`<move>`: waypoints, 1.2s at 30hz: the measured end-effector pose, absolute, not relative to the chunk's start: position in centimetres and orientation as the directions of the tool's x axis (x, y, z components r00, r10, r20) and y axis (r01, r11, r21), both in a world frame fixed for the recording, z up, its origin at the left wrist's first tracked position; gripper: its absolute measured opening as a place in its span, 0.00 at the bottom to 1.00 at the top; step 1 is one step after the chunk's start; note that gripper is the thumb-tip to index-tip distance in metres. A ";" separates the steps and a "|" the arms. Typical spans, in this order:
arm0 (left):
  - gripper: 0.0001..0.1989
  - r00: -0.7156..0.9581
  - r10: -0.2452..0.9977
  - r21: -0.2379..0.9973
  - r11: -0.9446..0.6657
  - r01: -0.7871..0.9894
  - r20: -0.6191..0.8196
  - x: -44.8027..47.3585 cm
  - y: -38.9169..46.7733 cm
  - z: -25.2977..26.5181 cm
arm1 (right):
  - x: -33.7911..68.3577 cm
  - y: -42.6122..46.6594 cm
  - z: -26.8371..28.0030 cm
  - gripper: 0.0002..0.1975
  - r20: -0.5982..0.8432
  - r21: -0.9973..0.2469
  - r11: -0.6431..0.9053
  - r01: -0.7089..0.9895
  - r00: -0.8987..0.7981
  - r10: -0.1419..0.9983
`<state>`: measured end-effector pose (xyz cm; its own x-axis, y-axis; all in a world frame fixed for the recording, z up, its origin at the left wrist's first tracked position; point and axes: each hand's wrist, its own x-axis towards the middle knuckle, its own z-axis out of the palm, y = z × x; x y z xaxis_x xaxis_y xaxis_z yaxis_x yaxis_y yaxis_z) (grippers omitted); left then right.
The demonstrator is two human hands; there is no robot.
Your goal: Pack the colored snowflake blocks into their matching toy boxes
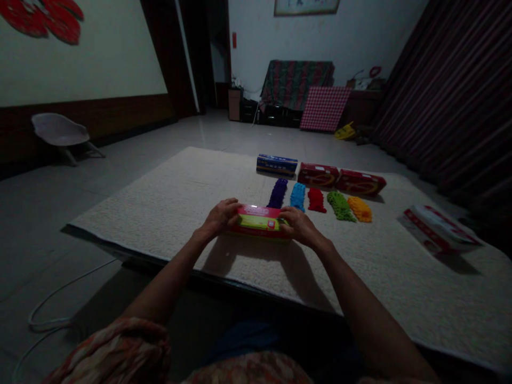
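Note:
Between my two hands is a pink and yellow-green soft pack [259,220], which looks like a tissue pack. My left hand [224,216] grips its left end, and my right hand [298,225] grips its right end. It is at the near part of the cream-covered table; whether it touches the surface I cannot tell. Just behind it lies a dark purple bumpy strip [278,193]. To the right, in a row, are light blue [297,197], red [316,200], green [341,206] and orange [360,208] strips of similar make.
Behind the strips stand a blue pack [277,165] and two dark red packs [318,175]. A white and red pack [440,229] lies at the right. The table's cream cover [160,197] reaches its front edge. A cable [52,296] runs on the floor; a pale chair [62,130] stands left.

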<state>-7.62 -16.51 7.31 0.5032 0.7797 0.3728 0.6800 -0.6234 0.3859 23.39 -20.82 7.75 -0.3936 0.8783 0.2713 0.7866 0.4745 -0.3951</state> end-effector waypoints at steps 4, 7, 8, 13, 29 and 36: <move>0.22 0.586 0.796 0.412 -0.589 0.695 0.148 -9.7 -14.8 8.1 | 23.3 -20.0 9.2 0.14 0.047 -0.364 0.411 0.836 -0.424 0.904; 0.26 0.624 0.781 0.429 -0.575 0.697 0.034 -10.1 -14.0 8.2 | 22.5 -20.0 10.3 0.14 -0.066 -0.295 0.384 0.875 -0.420 0.905; 0.28 0.632 0.775 0.424 -0.575 0.700 0.007 -10.1 -13.8 8.2 | 22.3 -20.0 10.7 0.15 -0.088 -0.280 0.377 0.883 -0.414 0.906; 0.34 0.665 0.742 0.379 -0.593 0.711 -0.086 -9.7 -13.1 8.8 | 21.6 -19.8 11.3 0.17 -0.173 -0.261 0.323 0.910 -0.373 0.912; 0.30 0.686 0.728 0.407 -0.628 0.664 0.005 -8.9 -11.4 7.9 | 21.0 -19.3 12.2 0.27 -0.203 -0.190 0.349 0.918 -0.385 0.900; 0.27 0.690 0.723 0.385 -0.638 0.667 0.003 -9.1 -12.5 8.6 | 21.5 -19.2 11.3 0.26 -0.163 -0.211 0.408 0.888 -0.443 0.882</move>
